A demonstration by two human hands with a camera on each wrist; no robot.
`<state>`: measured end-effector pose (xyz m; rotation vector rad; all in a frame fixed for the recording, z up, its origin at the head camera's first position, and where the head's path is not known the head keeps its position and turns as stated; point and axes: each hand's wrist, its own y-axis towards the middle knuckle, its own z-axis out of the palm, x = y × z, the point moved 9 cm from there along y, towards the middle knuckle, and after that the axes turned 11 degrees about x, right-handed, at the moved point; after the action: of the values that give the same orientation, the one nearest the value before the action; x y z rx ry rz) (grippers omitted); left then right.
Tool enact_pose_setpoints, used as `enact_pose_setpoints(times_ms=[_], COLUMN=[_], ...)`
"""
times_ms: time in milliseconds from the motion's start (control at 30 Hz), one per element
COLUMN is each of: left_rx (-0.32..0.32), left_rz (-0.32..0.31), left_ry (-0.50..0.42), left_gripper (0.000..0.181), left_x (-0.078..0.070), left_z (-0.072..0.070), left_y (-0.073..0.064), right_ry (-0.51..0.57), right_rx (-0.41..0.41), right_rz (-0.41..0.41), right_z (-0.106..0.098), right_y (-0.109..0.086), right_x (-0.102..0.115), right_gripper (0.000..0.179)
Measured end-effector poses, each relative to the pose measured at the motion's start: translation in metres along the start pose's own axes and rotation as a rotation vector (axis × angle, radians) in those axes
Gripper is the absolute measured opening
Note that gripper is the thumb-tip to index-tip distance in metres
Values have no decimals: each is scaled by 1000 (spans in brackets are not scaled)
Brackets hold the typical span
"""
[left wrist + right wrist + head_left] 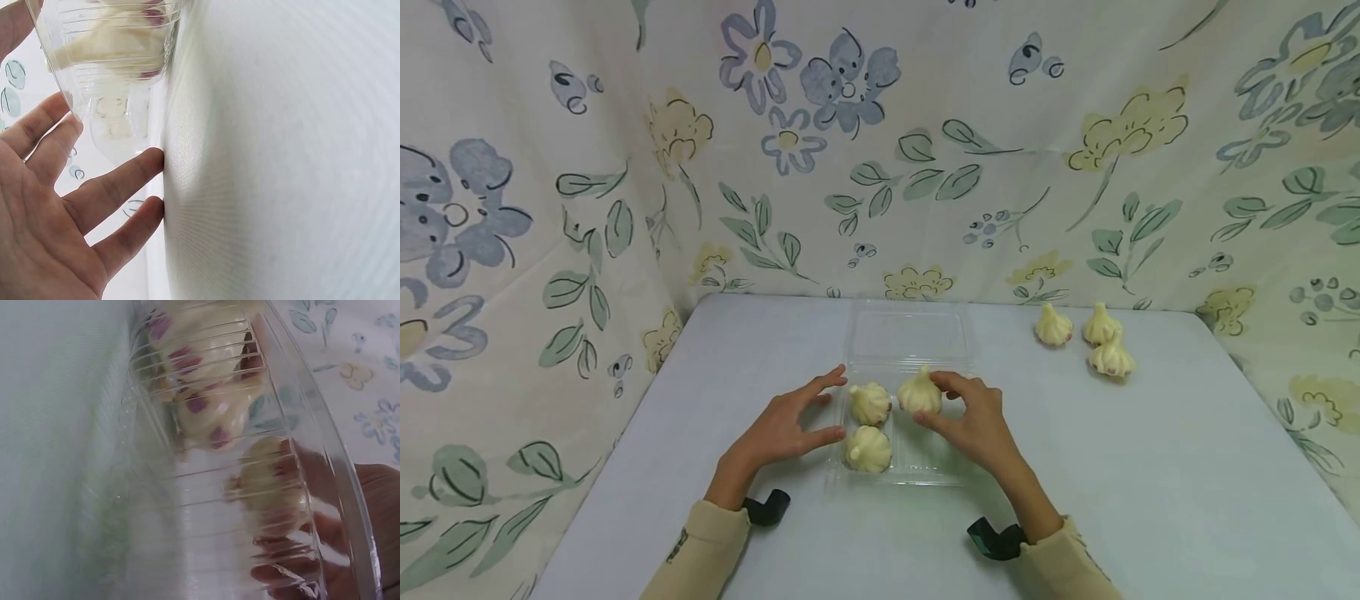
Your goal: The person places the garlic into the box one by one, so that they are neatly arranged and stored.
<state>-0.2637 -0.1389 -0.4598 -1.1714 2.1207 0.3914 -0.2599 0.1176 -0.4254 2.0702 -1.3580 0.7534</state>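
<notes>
Already the clear plastic tray at lower centre is holding two garlic bulbs, and the right hand is pinching a third bulb over it with curled fingers. Meanwhile the left hand is bracing the tray's left edge, fingers spread straight. By my judgement, three loose bulbs at upper right are waiting. Each bulb is looking cream-white with purplish streaks.

Left hand open, right hand pinching
</notes>
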Motion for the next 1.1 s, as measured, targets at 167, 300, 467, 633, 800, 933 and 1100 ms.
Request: enact_pose_setpoints(times_ms=[167, 300, 467, 633, 800, 933, 1100], left_rx=[-4, -9, -5, -3, -3, -1, -3], left_rz=[-3, 3, 5, 1, 3, 3, 2], left_ry=[2, 5, 2, 3, -9, -20, -16], left_gripper=[85, 84, 86, 87, 86, 86, 85], left_x=[2, 2, 2, 1, 1, 1, 1], left_z=[0, 0, 1, 1, 1, 2, 2], left_y=[0, 0, 1, 0, 0, 0, 0], right_ry=[-85, -163, -216, -237, -274, -295, -309], right_rx=[-20, -27, -39, -56, -79, -94, -82], right_rz=[5, 20, 33, 35, 26, 21, 35], right_z=[3, 5, 7, 9, 11, 12, 14], right_y=[3, 4, 4, 3, 3, 2, 3], right_x=[2, 5, 7, 8, 8, 8, 6], right_gripper=[58, 57, 57, 57, 57, 57, 58])
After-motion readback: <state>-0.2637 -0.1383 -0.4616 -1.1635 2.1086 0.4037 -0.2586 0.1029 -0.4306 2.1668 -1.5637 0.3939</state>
